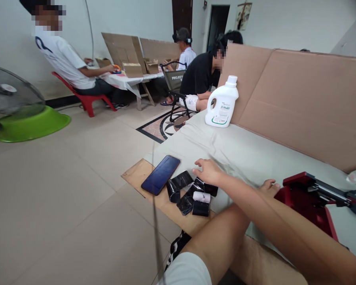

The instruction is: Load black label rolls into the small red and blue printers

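My left hand (209, 170) reaches out over the cloth, fingers apart and holding nothing. Just below its fingertips lie shiny black plastic rolls and strips (180, 181); one small roll among them has a white band (201, 196). A dark-screened phone (161, 174) rests left of them, partly on a brown cardboard sheet (136, 176). My right hand (271, 187) is mostly covered by my left forearm; only a few fingers show. Beside it stands a red device with a black arm (311, 198), its kind unclear.
A white jug (222, 105) stands on the cloth-covered table (273, 148), before a tall cardboard panel (308, 95). People sit working beyond: one in black (197, 75), one on a red chair (86, 99), another farther back. A fan with a green base (32, 124) is at left.
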The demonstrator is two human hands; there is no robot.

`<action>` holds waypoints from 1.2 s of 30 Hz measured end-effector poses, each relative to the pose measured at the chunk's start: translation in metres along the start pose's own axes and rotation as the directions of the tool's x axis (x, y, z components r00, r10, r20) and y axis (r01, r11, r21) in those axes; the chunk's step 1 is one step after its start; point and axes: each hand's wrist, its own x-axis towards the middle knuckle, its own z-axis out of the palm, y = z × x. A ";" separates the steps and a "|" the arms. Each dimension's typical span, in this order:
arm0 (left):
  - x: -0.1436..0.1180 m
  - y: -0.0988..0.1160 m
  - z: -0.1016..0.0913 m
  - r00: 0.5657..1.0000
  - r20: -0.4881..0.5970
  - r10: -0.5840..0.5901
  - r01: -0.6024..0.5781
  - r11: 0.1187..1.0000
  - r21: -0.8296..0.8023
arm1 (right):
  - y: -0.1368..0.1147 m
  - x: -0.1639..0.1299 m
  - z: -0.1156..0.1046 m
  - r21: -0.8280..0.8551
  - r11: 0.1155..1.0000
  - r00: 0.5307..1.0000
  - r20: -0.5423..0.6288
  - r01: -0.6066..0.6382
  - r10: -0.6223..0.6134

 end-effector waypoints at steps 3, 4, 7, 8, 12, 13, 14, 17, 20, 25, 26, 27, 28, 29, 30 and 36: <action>0.001 0.004 0.003 0.994 0.023 -0.106 0.107 0.994 0.001 | -0.030 -0.001 0.022 -0.111 0.993 0.998 -0.044 0.045 -0.050; 0.001 0.004 0.003 0.995 0.025 -0.095 0.095 0.995 -0.001 | -0.039 -0.003 0.029 -0.148 0.986 0.995 -0.054 0.070 -0.079; 0.002 0.005 0.003 0.997 0.037 -0.075 0.075 0.997 -0.004 | -0.057 -0.022 0.040 -0.135 0.980 0.986 -0.051 0.148 -0.156; 0.002 0.005 0.003 0.996 0.042 -0.073 0.073 0.997 -0.003 | -0.059 -0.034 0.038 -0.038 0.981 0.980 -0.043 0.192 -0.194; 0.001 0.007 0.001 0.997 0.052 -0.050 0.050 0.999 0.004 | -0.042 -0.108 0.013 0.563 0.731 0.898 -0.049 0.387 -0.437; 0.000 0.007 0.001 0.998 0.057 -0.036 0.035 0.999 0.004 | -0.031 -0.130 0.003 0.676 0.631 0.875 -0.043 0.381 -0.482; 0.000 0.008 0.001 0.998 0.063 -0.020 0.020 1.000 0.003 | -0.018 -0.151 -0.007 0.769 0.538 0.862 -0.033 0.345 -0.506; 0.000 0.008 0.000 0.996 0.082 0.014 -0.015 1.000 0.002 | 0.035 -0.210 -0.035 0.872 0.465 0.873 0.103 0.152 -0.477; -0.001 0.008 0.001 0.992 0.116 0.051 -0.054 0.998 0.020 | 0.096 -0.254 -0.051 0.785 0.618 0.987 0.067 0.040 -0.149; -0.005 0.011 0.003 0.985 0.144 0.091 -0.095 0.995 0.016 | 0.177 -0.277 -0.058 0.497 0.862 0.877 -0.366 -0.100 0.313; -0.006 0.012 0.003 0.984 0.148 0.096 -0.099 0.995 0.011 | 0.186 -0.275 -0.059 0.428 0.892 0.849 -0.409 -0.146 0.335; -0.007 0.013 0.003 0.983 0.152 0.102 -0.105 0.994 0.010 | 0.194 -0.271 -0.059 0.363 0.911 0.835 -0.425 -0.196 0.349; -0.007 0.013 0.002 0.982 0.154 0.109 -0.112 0.994 0.012 | 0.199 -0.266 -0.059 0.304 0.921 0.835 -0.418 -0.243 0.358; -0.007 0.014 0.002 0.981 0.156 0.115 -0.119 0.993 0.018 | 0.202 -0.261 -0.060 0.247 0.927 0.842 -0.398 -0.283 0.363; -0.007 0.014 0.002 0.980 0.157 0.119 -0.124 0.992 0.023 | 0.205 -0.255 -0.060 0.187 0.931 0.853 -0.377 -0.313 0.363; -0.008 0.015 0.003 0.980 0.149 0.130 -0.140 0.989 0.056 | 0.206 -0.236 -0.060 -0.025 0.935 0.899 -0.282 -0.354 0.333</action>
